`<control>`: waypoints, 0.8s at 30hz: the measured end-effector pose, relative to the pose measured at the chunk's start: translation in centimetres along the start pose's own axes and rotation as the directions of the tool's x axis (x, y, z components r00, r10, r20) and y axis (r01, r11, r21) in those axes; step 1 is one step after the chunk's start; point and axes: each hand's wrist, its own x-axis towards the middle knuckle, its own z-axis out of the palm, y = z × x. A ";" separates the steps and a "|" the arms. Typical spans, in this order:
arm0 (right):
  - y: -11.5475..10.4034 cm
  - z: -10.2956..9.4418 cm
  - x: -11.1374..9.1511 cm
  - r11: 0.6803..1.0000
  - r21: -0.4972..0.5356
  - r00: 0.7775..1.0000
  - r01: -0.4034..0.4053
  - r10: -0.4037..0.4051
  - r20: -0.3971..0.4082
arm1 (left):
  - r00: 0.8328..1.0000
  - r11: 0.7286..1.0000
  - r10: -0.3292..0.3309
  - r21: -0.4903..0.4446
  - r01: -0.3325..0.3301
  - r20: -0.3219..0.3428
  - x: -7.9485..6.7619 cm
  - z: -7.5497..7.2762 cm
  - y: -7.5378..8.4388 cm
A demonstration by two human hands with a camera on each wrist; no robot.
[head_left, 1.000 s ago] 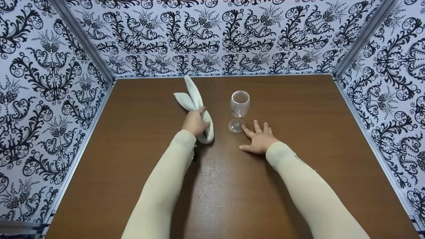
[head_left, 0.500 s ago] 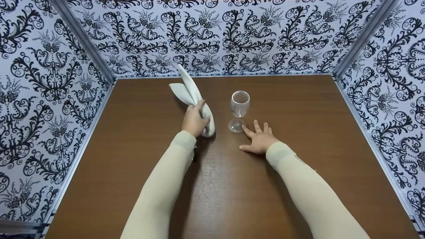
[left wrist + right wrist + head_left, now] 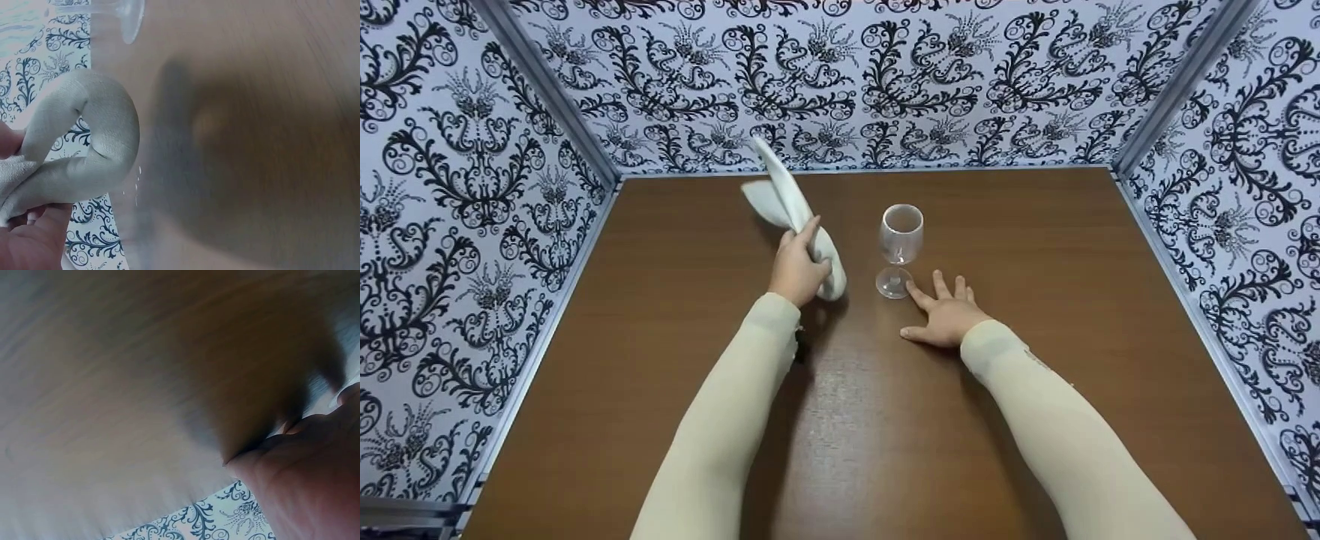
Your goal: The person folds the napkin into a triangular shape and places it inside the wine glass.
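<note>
A pale cloth napkin (image 3: 785, 191), rolled and bent into a loop with two pointed ends, is gripped by my left hand (image 3: 796, 268) left of the glass. The thumb and fingers pinch it where its two strands cross. In the left wrist view the napkin's rounded loop (image 3: 117, 121) hangs over the table. A clear wine glass (image 3: 901, 244) stands upright on the table between the hands. My right hand (image 3: 950, 316) lies spread on the tabletop, its index fingertip right at the glass's foot. In the right wrist view the palm side of that hand (image 3: 320, 472) fills the lower right.
Brown wood-grain tabletop (image 3: 870, 420) lies under both arms. Black-and-white patterned panels (image 3: 825, 82) close off the back and both sides, with grey metal posts (image 3: 1181, 86) at the back corners.
My left hand has lifted the napkin and moved it slightly away toward the back panel; its tips now overlap that panel more. The right hand and the glass have stayed put.
</note>
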 end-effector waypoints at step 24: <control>0.0 0.1 -0.1 1.000 -0.014 1.000 0.017 -0.018 -0.026 | 0.956 0.987 0.081 -0.107 -0.116 -0.283 0.4 -1.9 3.6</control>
